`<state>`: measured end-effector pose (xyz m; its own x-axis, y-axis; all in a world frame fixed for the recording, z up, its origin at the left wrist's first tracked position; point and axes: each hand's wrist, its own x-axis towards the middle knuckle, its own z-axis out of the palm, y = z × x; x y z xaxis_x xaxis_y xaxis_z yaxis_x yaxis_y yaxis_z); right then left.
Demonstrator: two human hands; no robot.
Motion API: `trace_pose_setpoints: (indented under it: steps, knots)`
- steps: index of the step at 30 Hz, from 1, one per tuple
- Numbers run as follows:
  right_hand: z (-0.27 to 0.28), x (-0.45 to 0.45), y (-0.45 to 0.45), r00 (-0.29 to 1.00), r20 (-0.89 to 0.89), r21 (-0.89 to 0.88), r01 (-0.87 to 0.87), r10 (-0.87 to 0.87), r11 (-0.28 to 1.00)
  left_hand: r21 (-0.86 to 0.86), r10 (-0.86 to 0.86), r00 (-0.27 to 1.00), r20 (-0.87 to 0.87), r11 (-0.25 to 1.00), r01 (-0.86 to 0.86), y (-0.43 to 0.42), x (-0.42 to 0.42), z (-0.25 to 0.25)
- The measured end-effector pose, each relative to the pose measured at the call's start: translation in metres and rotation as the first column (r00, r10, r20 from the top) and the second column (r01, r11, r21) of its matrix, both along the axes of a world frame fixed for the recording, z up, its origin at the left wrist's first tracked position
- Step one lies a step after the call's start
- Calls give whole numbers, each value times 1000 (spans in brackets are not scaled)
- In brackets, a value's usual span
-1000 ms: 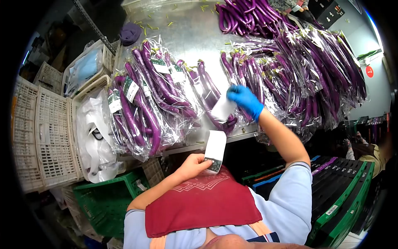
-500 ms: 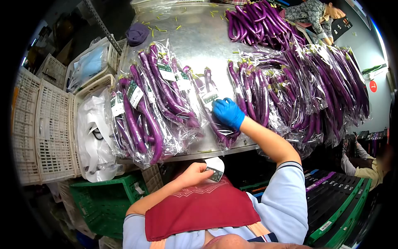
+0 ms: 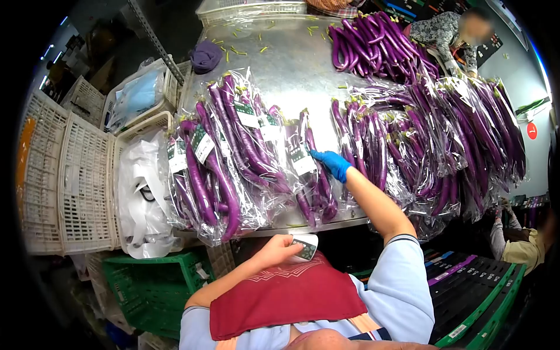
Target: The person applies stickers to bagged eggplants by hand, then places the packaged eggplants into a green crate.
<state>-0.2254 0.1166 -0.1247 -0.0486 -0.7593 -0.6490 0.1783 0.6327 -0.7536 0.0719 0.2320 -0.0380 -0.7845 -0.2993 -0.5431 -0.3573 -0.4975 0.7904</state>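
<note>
My left hand (image 3: 277,251), bare, is closed around a small roll of labels (image 3: 305,247), white with a dark green printed face, just off the table's front edge. My right hand (image 3: 332,164), in a blue glove, has its fingers pressed together at the right edge of a clear bag of long purple eggplants (image 3: 324,191), beside its label (image 3: 303,162). That bag lies flat near the front of the metal table. To its left are several labelled bags of eggplants (image 3: 224,169); to its right, more bagged eggplants (image 3: 373,137) lie close by.
Loose eggplants (image 3: 382,44) are piled at the back right of the metal table (image 3: 280,61), near another person (image 3: 437,32). A purple cloth (image 3: 205,56) lies at the back left. White crates (image 3: 87,181) and a green crate (image 3: 151,286) stand left. Black-and-green crates (image 3: 472,280) are at right.
My right hand has come off the label to the bag's right edge, its fingers straighter. The bag has shifted slightly toward me. My left hand still holds the labels. The view has tilted slightly.
</note>
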Motion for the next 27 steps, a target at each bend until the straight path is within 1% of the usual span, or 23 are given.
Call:
trace_pose_setpoints:
  steps: [2, 3, 4, 6, 7, 8, 9, 10, 11, 12, 13, 14, 15, 16, 17, 18, 19, 20, 21, 22, 23, 26, 27]
  knots:
    - [10, 17, 6, 992, -89, -128, 80, -91, 989, -36, -10, 1000, 5, 999, 10, -2, -2, 7]
    - [-17, 10, 2, 997, -60, -150, 41, -50, 988, 9, 2, 1000, -14, 1000, -1, -1, -2, 3]
    - [31, 31, 7, 988, -108, -184, 93, -114, 978, 25, -25, 1000, 7, 999, 25, -1, -5, 5]
    - [26, 31, -3, 985, -137, -127, 84, -101, 988, 49, -82, 996, 45, 996, 80, -2, -13, 10]
    - [35, 35, -3, 980, -196, -137, 0, -27, 991, 20, -107, 994, -11, 994, 107, 1, -15, 5]
    - [45, 38, -3, 966, -255, -139, -89, 51, 986, 12, -129, 992, -10, 992, 130, 1, -19, 5]
    - [34, 36, -3, 911, -409, -220, -151, 49, 964, 4, -149, 989, -7, 989, 149, 2, -21, 4]
    - [24, 25, 3, 804, -592, -238, -245, 60, 940, -2, -167, 986, 0, 986, 167, 2, -23, 5]
    - [48, 17, 17, 589, -799, -354, -293, -124, 888, 0, -177, 984, -13, 984, 177, 2, -24, 6]
    - [83, 7, 34, 315, -891, -433, -378, -325, 818, -12, -167, 986, -15, 986, 167, 1, -24, 7]
    - [112, -12, 48, 88, -916, -397, -349, -392, 849, -24, -152, 988, -20, 988, 152, 0, -25, 7]
    - [130, -33, 60, -144, -894, -366, -311, -425, 877, -33, -135, 991, -23, 990, 135, 1, -25, 8]
    - [122, -53, 71, -124, -942, -296, -135, -313, 946, 6, -119, 992, -38, 993, 119, 1, -26, 15]
    - [103, -75, 79, -81, -975, -209, 43, -205, 977, 44, -101, 994, -52, 994, 103, -1, -28, 27]
    - [77, -105, 86, 255, -912, -318, 51, -320, 947, 80, -82, 995, -64, 993, 87, -2, -28, 34]
    - [61, -125, 89, 558, -731, -415, 94, -393, 905, 64, -93, 993, -70, 993, 97, -3, -28, 32]
    - [71, -126, 90, 514, -722, -471, 126, -464, 873, 46, -103, 992, -78, 993, 106, -5, -27, 29]
    - [73, -130, 85, 454, -749, -498, 96, -483, 862, 31, -111, 990, -84, 993, 114, -5, -27, 27]
    - [76, -129, 89, 582, -628, -513, 189, -516, 838, 72, -85, 991, -106, 993, 93, -5, -27, 30]
    - [106, -112, 88, 686, -484, -512, 281, -543, 812, 111, -58, 990, -129, 991, 72, -6, -27, 34]
    - [120, -104, 87, 751, -385, -536, 292, -537, 792, 149, -25, 988, -151, 988, 48, -7, -29, 36]
    - [155, -66, 83, 891, -71, -558, 336, -448, 759, 77, 29, 974, -226, 997, -12, -7, -28, 24]
    - [144, -64, 75, 921, -61, -530, 298, -386, 794, 125, 60, 963, -264, 992, -28, -8, -30, 24]
